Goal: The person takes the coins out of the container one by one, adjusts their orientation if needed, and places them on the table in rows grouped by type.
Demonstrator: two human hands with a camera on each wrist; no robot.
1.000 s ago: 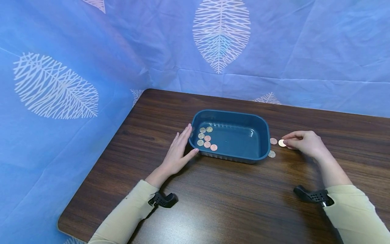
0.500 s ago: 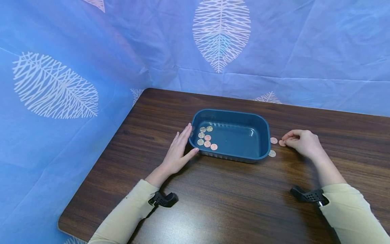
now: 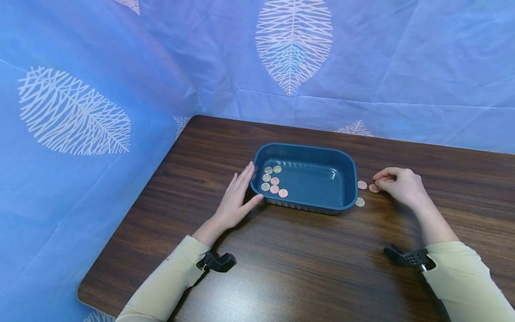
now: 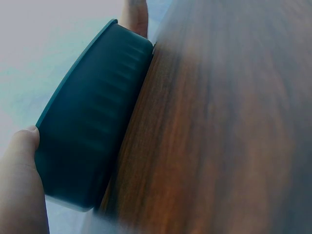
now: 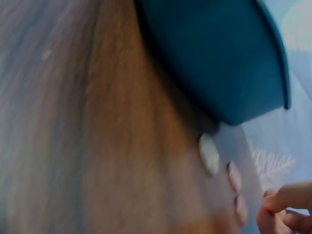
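A dark blue-green plastic bin (image 3: 303, 203) stands on the table with several silver- and copper-coloured coins lying in its left end. Against that end rests my left hand (image 3: 229, 208), fingers extended along the side and thumb at the near corner; the left wrist view shows the thumb (image 4: 22, 156) touching the rim. Right of the bin lie a silver coin (image 3: 360, 202) and two copper coins, one nearer the bin (image 3: 362, 184) and one farther out (image 3: 373, 188). My right hand (image 3: 402, 188) has curled fingers just beside the outer copper coin, with a small gap in the right wrist view.
The dark wood-grain table (image 3: 297, 255) has a rounded left corner. Behind and to the left hangs a blue cloth (image 3: 193, 49) with white leaf prints. Each wrist wears a black strap (image 3: 410, 258).
The outer copper coin, tilted and bright in my right fingertips a second ago, now lies flat on the table, and the fingers have drawn slightly up and away from it. My left hand stays put.
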